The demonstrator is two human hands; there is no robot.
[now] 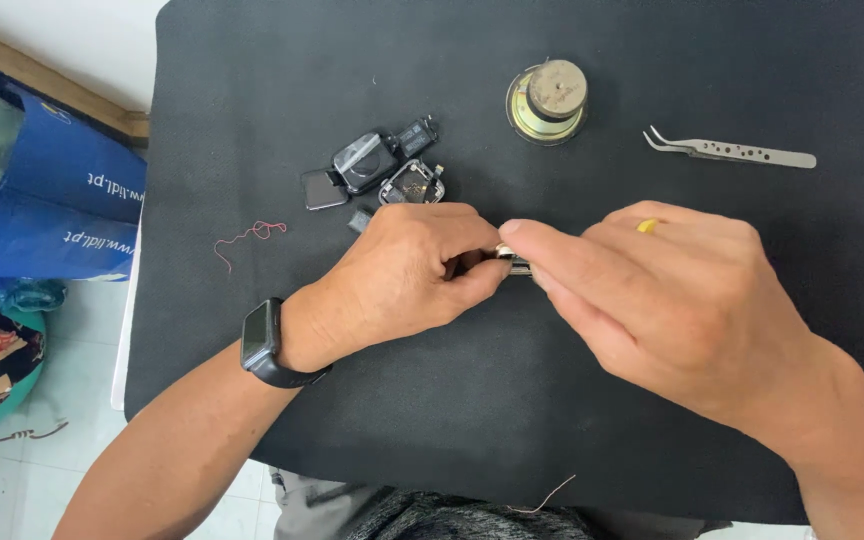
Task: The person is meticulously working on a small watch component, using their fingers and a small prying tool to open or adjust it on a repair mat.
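My left hand is closed around a small silver metal part in the middle of the black mat; a black watch sits on that wrist. My right hand meets it from the right, its fingertips pinching the same metal part, and a bit of yellow shows between its fingers. Most of the part is hidden by both hands. Just beyond my left hand lie several small black watch-like pieces, one an open case with its insides showing.
A round speaker driver sits at the back of the mat, with curved metal tweezers to its right. A thin red wire lies left of my hands. A blue bag stands on the floor at left.
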